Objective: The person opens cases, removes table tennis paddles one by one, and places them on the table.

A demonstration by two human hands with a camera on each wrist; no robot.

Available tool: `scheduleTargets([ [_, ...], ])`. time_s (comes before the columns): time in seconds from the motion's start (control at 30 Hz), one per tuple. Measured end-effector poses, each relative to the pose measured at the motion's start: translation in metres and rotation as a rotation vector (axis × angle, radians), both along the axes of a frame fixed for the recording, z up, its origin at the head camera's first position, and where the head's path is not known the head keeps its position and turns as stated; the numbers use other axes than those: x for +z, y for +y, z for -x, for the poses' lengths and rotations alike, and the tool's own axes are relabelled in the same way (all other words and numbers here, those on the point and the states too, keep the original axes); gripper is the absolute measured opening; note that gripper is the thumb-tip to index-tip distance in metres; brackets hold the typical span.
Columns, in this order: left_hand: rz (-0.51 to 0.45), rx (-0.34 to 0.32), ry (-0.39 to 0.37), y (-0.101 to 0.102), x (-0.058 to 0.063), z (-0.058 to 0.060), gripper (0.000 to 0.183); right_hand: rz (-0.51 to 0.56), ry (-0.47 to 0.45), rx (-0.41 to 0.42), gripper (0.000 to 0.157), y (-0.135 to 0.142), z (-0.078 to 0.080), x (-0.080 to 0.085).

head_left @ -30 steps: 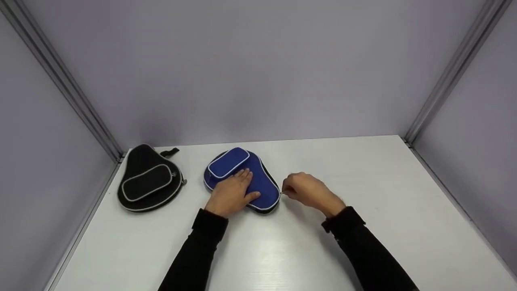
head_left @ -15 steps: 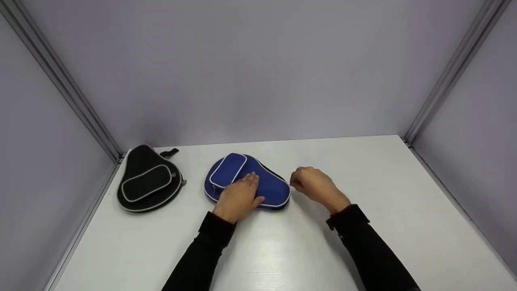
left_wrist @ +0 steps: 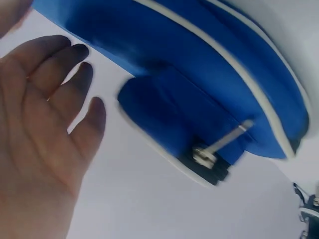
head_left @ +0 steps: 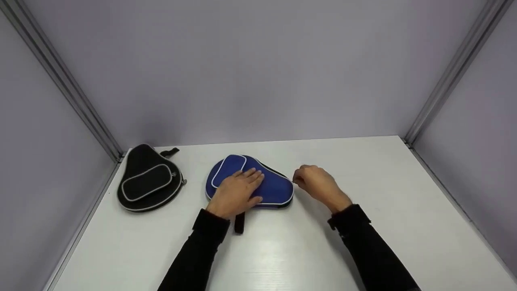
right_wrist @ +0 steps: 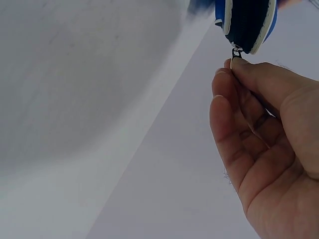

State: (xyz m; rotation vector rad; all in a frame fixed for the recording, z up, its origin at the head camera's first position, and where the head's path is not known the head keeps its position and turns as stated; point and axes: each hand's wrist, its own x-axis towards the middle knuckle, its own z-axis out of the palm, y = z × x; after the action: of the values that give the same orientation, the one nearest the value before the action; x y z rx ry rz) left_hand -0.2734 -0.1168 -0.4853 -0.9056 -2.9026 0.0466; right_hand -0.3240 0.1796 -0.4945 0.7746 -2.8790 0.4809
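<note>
A blue table tennis paddle case [head_left: 271,188] with white piping lies on the table, its narrow end pointing right. My left hand [head_left: 237,191] rests on top of it with straight fingers, partly covering the small front pocket [head_left: 230,165]. In the left wrist view, a metal zipper pull hangs on the pocket [left_wrist: 172,119] beside the left hand [left_wrist: 45,124]. At the narrow end, my right hand [head_left: 319,186] pinches the case's zipper pull [right_wrist: 236,53] between thumb and finger, as the right wrist view shows. A dark strap [head_left: 239,223] sticks out from under the case near the left wrist.
A black paddle case [head_left: 147,182] with grey piping lies at the table's left, a short black strap [head_left: 169,152] behind it. Both stand on a white table [head_left: 387,194], enclosed by grey panels [head_left: 258,72] at the back and sides.
The blue case has turned so that its narrow end points more to the right. My right hand moved right and slightly away with the zipper pull. The dark strap has come into view.
</note>
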Motion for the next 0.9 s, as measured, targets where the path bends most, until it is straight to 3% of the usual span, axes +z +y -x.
scheduleTargets([
  [0.37, -0.076, 0.010, -0.119, -0.027, -0.008, 0.014, 0.096, -0.014, -0.015, 0.010, 0.004, 0.002, 0.000, -0.001],
  [0.57, -0.045, 0.012, -0.092, -0.023, -0.013, 0.015, 0.097, -0.040, -0.051, 0.022, 0.009, 0.004, 0.001, -0.003],
  [0.9, -0.061, 0.077, -0.052, -0.017, -0.019, 0.018, 0.092, -0.062, -0.074, 0.009, 0.012, 0.005, 0.000, 0.000],
])
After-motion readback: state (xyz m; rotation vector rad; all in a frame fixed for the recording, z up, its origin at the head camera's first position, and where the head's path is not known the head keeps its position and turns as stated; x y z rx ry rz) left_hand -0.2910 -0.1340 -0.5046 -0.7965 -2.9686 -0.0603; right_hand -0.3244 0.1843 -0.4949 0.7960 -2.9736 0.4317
